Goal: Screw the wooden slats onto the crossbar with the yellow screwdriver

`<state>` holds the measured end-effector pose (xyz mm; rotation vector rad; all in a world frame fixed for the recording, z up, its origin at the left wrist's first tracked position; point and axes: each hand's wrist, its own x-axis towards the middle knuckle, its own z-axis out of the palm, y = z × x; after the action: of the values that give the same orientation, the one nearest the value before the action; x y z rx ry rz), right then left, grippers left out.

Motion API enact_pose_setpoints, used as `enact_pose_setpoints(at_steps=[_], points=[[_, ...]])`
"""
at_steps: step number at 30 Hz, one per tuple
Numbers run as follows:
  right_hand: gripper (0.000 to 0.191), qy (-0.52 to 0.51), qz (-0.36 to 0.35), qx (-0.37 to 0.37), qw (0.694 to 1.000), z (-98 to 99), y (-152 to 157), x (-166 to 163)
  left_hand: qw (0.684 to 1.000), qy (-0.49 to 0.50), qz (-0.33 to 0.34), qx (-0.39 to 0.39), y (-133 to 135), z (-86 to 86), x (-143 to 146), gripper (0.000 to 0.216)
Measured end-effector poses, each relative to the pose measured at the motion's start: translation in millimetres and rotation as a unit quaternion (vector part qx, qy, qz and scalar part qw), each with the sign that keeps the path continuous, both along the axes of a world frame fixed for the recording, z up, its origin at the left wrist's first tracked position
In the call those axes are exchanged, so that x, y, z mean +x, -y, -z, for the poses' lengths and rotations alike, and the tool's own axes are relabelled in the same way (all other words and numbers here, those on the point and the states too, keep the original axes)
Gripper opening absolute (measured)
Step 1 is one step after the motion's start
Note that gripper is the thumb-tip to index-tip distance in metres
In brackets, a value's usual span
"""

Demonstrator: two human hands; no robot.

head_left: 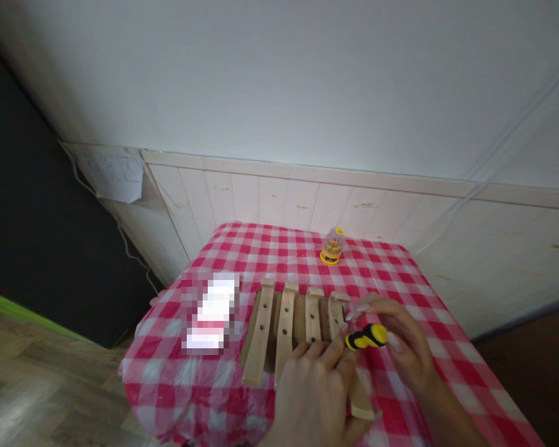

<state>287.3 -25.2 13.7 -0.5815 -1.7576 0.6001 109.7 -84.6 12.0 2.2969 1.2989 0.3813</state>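
Observation:
A wooden slatted rack lies flat on a table covered with a red and white checked cloth. My left hand rests palm down on the rack's near slats, fingers stretched out over the wood. My right hand is closed round a yellow and black screwdriver, whose tip points left at the rack's rightmost slat. The fingertips of both hands meet near the screwdriver's tip.
A small yellow-based clear bit holder stands at the table's far side. A blurred white and red patch lies left of the rack. A white panelled wall runs behind the table, with wooden floor at the left.

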Motion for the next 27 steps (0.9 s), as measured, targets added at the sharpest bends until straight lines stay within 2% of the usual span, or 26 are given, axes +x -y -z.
enact_pose_setpoints(at_steps=[6, 15, 27], points=[[0.027, 0.017, -0.032, 0.023, 0.999, -0.5, -3.9, 1.1, 1.0, -0.004, 0.002, 0.004, 0.0, -2.1, -0.3, 0.065], [0.026, 0.002, -0.028, 0.004, 1.0, -1.7, -2.6, -0.2, 1.0, -0.012, 0.003, -0.02, -1.1, -3.8, -0.6, 0.067], [0.019, -0.02, -0.031, -0.007, 0.999, 2.2, -2.6, 0.3, 1.0, 0.007, 0.0, -0.006, 0.5, -1.5, -1.7, 0.068]])
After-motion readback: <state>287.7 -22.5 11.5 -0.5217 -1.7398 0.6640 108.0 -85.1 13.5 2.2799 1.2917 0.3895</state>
